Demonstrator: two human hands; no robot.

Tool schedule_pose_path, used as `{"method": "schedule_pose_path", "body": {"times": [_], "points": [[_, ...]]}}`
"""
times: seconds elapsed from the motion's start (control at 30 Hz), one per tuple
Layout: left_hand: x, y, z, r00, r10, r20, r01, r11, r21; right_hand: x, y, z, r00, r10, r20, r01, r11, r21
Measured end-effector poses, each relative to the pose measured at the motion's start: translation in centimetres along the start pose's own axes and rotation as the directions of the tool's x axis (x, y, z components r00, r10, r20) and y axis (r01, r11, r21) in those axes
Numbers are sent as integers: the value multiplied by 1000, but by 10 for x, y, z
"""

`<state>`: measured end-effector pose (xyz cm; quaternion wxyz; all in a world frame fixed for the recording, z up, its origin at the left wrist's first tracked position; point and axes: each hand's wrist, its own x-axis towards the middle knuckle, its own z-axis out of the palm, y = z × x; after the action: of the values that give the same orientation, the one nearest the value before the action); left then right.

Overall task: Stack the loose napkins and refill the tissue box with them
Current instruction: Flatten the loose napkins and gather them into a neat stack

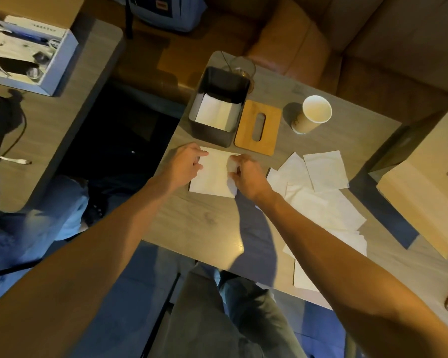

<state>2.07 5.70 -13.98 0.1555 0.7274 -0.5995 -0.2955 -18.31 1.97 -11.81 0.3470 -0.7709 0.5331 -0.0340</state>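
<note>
I see the napkin stack (214,177) lying flat on the worktop (207,223), just in front of the tissue box (210,133). The stack is white, roughly square and thin, and its right edge is lifted and crumpled.

Left hand (188,164): rests on the stack's left edge with the forefinger straight along the far edge. I cannot tell whether the other fingers pinch the paper.

Right hand (247,175): fingers curled, pinching the stack's right edge.

The tissue box is dark grey and open on top, with white napkins inside at its near end. Its wooden lid (269,125), which has a slot in it, lies flat just to the right of the box. The loose napkins (323,200) are scattered and overlapping on the worktop to my right.
</note>
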Motion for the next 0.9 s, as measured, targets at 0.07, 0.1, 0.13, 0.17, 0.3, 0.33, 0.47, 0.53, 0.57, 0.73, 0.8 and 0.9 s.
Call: {"method": "schedule_pose_path", "body": {"times": [0.07, 0.1, 0.13, 0.17, 0.3, 0.33, 0.47, 0.53, 0.57, 0.73, 0.8, 0.9], "points": [[1, 1, 1, 1000, 7, -1, -7, 1000, 14, 0, 0, 2, 1000, -1, 5, 1, 999, -33], [1, 1, 1, 1000, 9, -1, -9, 1000, 18, 0, 0, 3, 1000, 2, 5, -2, 999, -37], [1, 1, 2, 1000, 11, -3, -11, 1000, 16, 0, 1, 3, 1000, 12, 3, -12, 1000, -25], [1, 1, 2, 1000, 8, -2, -8, 1000, 11, 0, 1, 3, 1000, 26, 0, -26, 1000, -1], [2, 2, 3, 999, 44, -11, -43, 999, 26, 0, 1, 2, 999, 22, -23, -23, 1000, -20], [2, 2, 3, 998, 58, -23, -57, 998, 36, 0, 0, 2, 999, 23, -28, -23, 1000, -19], [2, 3, 1, 996, 70, -53, -69, 997, 30, 1, 2, 0, 999, 16, -36, -17, 1000, -20], [3, 3, 0, 996, 69, -50, -68, 997, 33, 3, 2, -1, 999, 15, -49, -16, 1000, -20], [4, 3, -1, 997, 66, -50, -64, 997, 38, 4, 2, -2, 998, 12, -54, -13, 1000, -19], [10, 3, 1, 999, 35, -11, -34, 996, 87, 9, 0, -5, 999, 21, -36, -23, 999, -47], [11, 1, 3, 1000, 29, 3, -29, 995, 94, 9, -1, -4, 1000, 23, -11, -24, 998, -64], [13, 0, 4, 999, 32, 23, -34, 992, 122, 10, -3, -2, 999, 39, 8, -38, 995, -97]]}}
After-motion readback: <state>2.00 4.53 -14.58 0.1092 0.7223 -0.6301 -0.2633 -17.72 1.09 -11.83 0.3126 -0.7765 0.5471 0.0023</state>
